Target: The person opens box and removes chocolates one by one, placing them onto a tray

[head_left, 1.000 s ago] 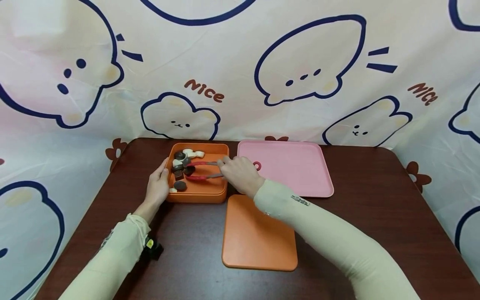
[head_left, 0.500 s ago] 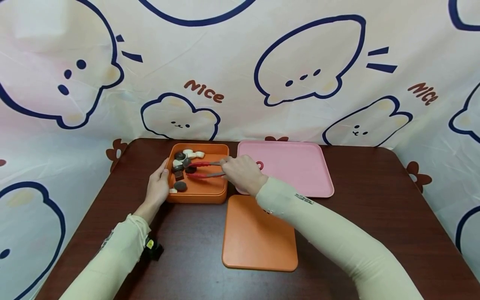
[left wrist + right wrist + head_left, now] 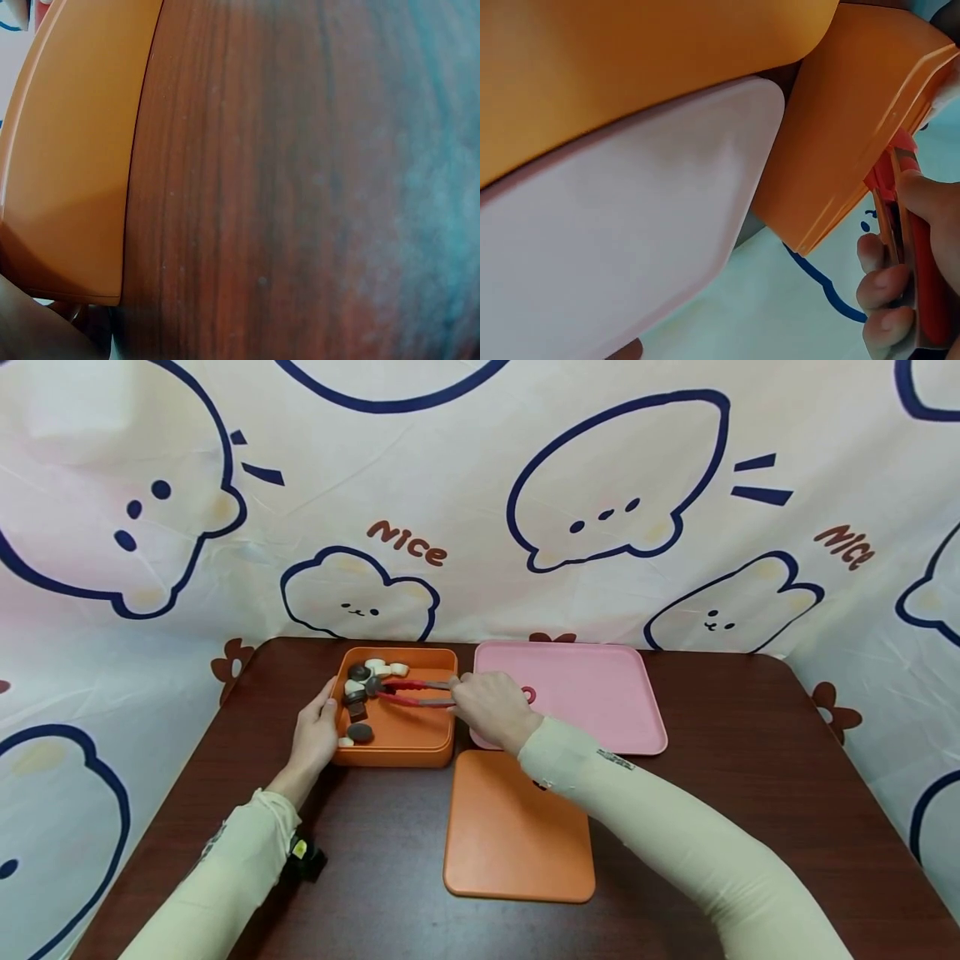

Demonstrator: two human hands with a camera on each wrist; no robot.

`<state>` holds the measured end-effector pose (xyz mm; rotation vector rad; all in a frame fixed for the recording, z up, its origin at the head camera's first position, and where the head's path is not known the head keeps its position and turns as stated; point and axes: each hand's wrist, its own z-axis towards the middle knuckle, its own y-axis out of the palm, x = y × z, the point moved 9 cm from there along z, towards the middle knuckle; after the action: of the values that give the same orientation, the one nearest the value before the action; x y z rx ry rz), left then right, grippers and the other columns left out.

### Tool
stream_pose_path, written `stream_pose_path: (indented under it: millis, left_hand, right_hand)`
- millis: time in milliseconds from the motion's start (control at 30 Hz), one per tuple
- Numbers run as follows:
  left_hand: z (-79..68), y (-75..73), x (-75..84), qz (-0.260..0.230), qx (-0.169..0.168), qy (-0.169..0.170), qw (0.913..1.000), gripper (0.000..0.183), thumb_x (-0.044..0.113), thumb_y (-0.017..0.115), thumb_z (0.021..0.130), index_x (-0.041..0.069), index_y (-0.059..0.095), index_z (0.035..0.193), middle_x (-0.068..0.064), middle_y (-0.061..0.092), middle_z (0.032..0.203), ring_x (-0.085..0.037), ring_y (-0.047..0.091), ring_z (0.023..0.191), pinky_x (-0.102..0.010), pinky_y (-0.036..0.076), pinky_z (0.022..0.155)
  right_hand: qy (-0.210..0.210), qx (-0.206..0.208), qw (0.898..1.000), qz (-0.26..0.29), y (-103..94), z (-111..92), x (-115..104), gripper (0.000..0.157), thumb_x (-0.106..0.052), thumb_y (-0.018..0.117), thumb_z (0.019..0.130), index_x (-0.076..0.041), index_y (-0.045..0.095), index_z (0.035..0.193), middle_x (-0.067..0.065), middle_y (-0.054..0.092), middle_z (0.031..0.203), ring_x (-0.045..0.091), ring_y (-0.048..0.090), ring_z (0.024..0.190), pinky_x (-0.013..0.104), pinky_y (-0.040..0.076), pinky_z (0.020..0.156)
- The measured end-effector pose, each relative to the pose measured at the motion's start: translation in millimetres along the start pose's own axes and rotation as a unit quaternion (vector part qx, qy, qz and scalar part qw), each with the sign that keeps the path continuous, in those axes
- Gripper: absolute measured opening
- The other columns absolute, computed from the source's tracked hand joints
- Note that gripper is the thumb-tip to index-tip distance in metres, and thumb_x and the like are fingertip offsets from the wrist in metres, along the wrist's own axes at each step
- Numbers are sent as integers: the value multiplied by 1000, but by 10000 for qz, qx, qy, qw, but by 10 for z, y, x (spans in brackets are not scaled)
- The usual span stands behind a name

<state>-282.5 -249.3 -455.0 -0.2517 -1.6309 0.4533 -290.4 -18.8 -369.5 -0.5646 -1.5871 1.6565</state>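
Observation:
My right hand (image 3: 491,706) grips a pair of red-and-metal tongs (image 3: 420,693), its fingers wrapped round the arms in the right wrist view. The red tips reach into an orange box (image 3: 416,727) and close in around a dark pebble (image 3: 373,686). More dark pebbles (image 3: 360,732), white pebbles (image 3: 377,667) and a brown block (image 3: 357,711) lie along the box's left side. My left hand (image 3: 317,731) holds the box by its left wall. In the left wrist view, part of that hand (image 3: 41,326) shows beneath the box's corner.
To the right of the box lies a pink tray (image 3: 592,693). An orange lid (image 3: 521,843) rests flat on the dark wooden table (image 3: 375,877) in front of them. A patterned cloth (image 3: 480,485) hangs behind the table's back edge.
My right hand has shifted slightly right, and the tongs' arms have drawn closer together around the dark pebble. The left hand and the box stay where they were.

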Motion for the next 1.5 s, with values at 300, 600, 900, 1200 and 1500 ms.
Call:
stream_pose_path:
  millis: [300,600,900,1200,1500]
  left_hand:
    - [4,13,-2,-35,-4,11,10000,52,18,22,112,13,16,163,-6,17,170,-29,13,158,-51,13,129]
    - [22,12,3,-163,-1,-11,9999,52,15,22,112,11,16,163,-7,17,169,-28,13,158,-50,13,129]
    - [13,-15,0,-134,0,20,9999,52,15,21,112,12,15,163,-7,16,170,-29,12,158,-51,13,129]
    - [-20,-12,-29,-242,26,-49,9997,52,16,20,112,12,15,163,-6,15,170,-28,11,158,-50,13,130]
    - [-9,21,2,-271,127,-73,9995,51,15,22,112,11,18,163,-6,19,170,-26,14,158,-47,13,130]
  right_hand:
    - [300,-137,9978,582,17,-73,86,32,-43,64,98,-15,69,113,-1,71,87,20,65,68,37,59,61]
    - [558,-26,9905,1257,-48,-204,227,38,-43,65,98,-13,69,121,-1,71,88,17,65,72,37,60,65]
    - [851,238,9770,1941,-147,-314,468,26,-41,68,97,-17,71,106,-3,64,75,17,59,70,36,53,64]
    - [1417,109,9496,2794,-114,-412,797,22,-40,66,98,-19,72,101,-2,55,70,16,50,65,29,39,59]
    - [2109,-42,9155,3426,117,-601,1271,28,-38,67,98,-15,76,112,0,53,67,17,47,64,27,35,56]
